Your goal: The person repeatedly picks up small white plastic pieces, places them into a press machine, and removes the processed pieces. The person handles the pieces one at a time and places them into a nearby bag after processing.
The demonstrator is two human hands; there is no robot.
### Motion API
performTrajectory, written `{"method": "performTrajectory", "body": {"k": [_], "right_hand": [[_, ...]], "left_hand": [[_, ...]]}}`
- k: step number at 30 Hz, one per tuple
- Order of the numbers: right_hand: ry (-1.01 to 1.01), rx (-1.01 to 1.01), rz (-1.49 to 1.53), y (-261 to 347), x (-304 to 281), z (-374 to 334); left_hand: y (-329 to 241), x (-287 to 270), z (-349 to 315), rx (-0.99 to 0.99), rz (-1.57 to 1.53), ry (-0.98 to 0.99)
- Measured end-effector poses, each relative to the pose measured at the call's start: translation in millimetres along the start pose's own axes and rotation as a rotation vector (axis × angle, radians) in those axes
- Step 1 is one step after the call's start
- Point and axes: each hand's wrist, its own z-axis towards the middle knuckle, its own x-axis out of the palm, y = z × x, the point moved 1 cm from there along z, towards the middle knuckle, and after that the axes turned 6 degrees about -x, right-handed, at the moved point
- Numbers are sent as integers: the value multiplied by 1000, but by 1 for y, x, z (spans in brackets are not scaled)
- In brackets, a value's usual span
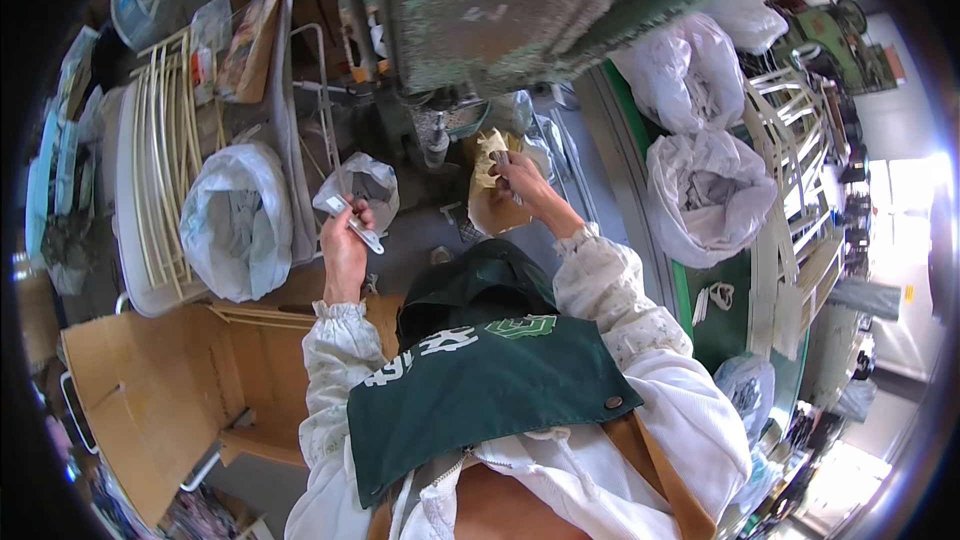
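Both hold metal (370, 237): left hand (345, 232), right hand (524, 181) at yellow paper (488, 160)

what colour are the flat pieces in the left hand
The flat pieces look silvery grey, seen best in the head view.

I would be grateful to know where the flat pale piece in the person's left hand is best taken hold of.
Probably by the flat pale piece's lower-right end, coming from the right: it is slim and slants out past the left hand, leaving that end uncovered.
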Motion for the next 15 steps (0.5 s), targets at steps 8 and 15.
{"method": "performTrajectory", "body": {"k": [8, 15], "right_hand": [[168, -486, 153, 115, 34, -75], [220, -550, 239, 129, 24, -76]], "left_hand": [[19, 38, -39, -110, 99, 193], [11, 88, -42, -22, 0, 253]]}}
